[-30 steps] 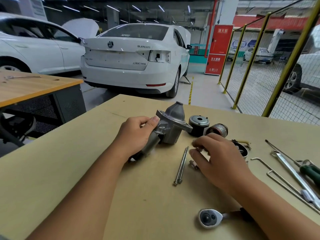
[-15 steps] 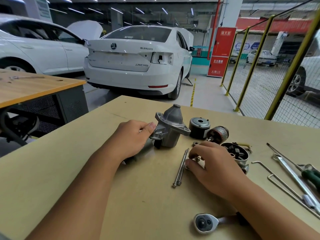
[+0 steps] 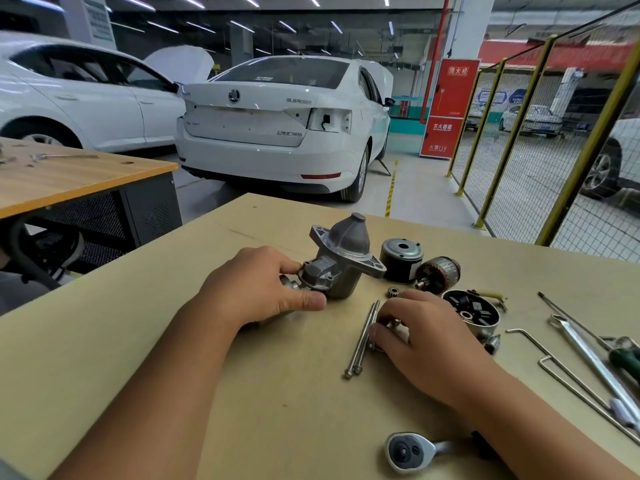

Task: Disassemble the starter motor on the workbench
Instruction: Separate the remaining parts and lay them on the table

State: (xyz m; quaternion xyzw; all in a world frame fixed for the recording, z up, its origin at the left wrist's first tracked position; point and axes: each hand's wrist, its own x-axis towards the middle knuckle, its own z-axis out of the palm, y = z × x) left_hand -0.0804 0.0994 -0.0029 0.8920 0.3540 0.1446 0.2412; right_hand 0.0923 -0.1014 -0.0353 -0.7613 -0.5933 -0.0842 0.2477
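The grey cast starter housing lies on the workbench with its nose cone pointing away. My left hand grips the solenoid end of it, thumb underneath. My right hand rests palm down to the right, fingertips pinching a small metal part beside two long through bolts. Behind my right hand lie a small pinion gear, the black field casing, the armature and the brush end cap.
A ratchet head lies near the front edge under my right forearm. A spanner, a bent wire rod and a green-handled screwdriver lie at the right. A second bench stands left; white cars are parked behind.
My left hand has slid along the housing and turned it a little. My right hand has drawn back toward me, uncovering the brush end cap and the small gear.
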